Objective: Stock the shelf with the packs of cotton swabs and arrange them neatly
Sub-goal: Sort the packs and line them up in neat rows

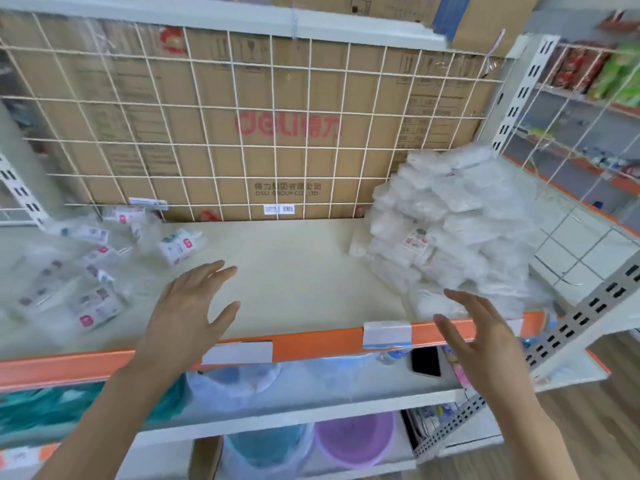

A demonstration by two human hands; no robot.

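A heap of clear packs of cotton swabs (453, 230) is piled on the right side of the cream shelf (294, 278), leaning toward the back grid. More packs with pink labels (90, 271) lie scattered on the left side. My left hand (190, 306) hovers over the shelf's front middle, fingers spread and holding nothing. My right hand (481, 334) is at the front edge just below the heap, fingers straight, holding nothing. The view is motion-blurred.
A white wire grid (242, 133) backs the shelf with a cardboard box (287, 98) behind it. The front lip is orange (311, 344) with price tags. Below sit a black phone (426, 362), wrapped basins (353, 441) and teal items. A perforated upright (588, 306) stands at right.
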